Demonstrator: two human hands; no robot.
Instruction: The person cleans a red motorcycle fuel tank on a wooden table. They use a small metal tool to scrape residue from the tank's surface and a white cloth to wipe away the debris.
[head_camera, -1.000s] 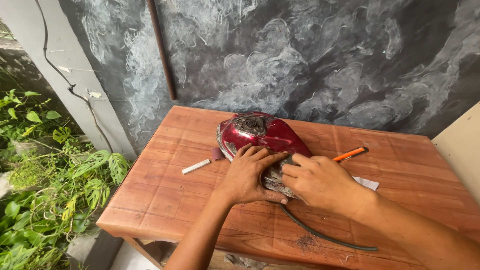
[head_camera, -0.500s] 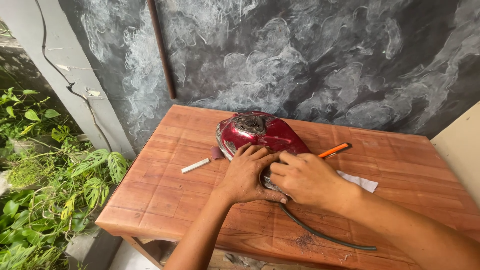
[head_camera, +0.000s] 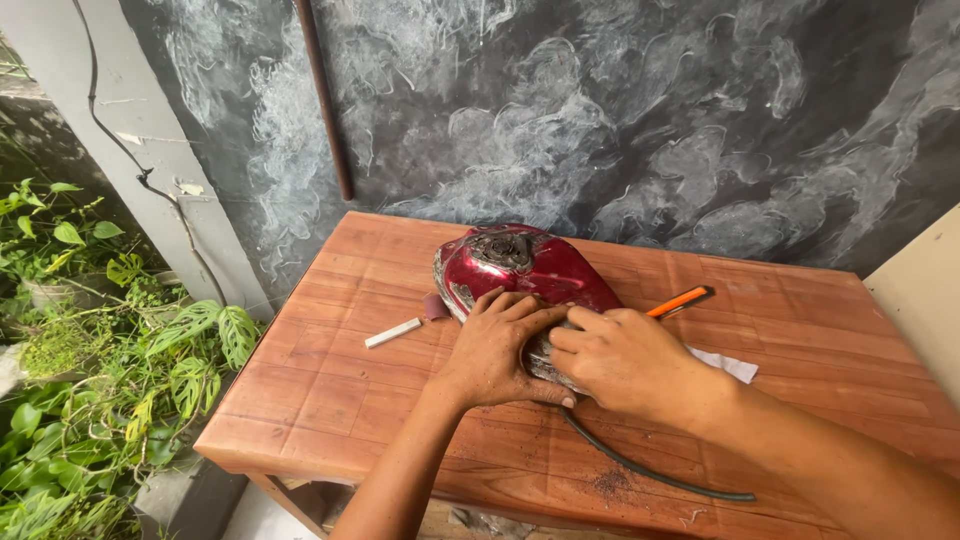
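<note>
i see a dark grey wall (head_camera: 620, 110) smeared with pale swirls rising behind the tank, with a thin brown rod (head_camera: 322, 100) leaning against it up and to the tank's left. far to the left of the tank, past the edge of the wood, green leafy plants (head_camera: 90, 350) fill the ground. the wooden tabletop (head_camera: 820, 330) carries everything, and the tank (head_camera: 525, 270) sits near its middle toward the wall: a dark red, rounded metal fuel tank with worn, scuffed paint and a rusty cap area on top.

my left hand (head_camera: 495, 350) lies flat on the near side of the tank, its fingers (head_camera: 520, 312) pressed together and laid against the shell. my right hand (head_camera: 630, 362) rests just beside it on the tank's near right end, its fingers (head_camera: 575, 335) curled and pressing down on the surface, the tips meeting the left hand; i cannot tell whether anything is held under them.

a dark hose (head_camera: 650, 470) curves out from under the tank toward the near right edge. a white scrap of paper (head_camera: 725, 365) shows just right of the tank behind my right wrist. an orange pen-like tool (head_camera: 680, 301) lies touching or just beside the tank's right flank. a small white stick (head_camera: 393, 333) lies left of the tank, with a little dark reddish block (head_camera: 436, 307) between it and the tank.
</note>
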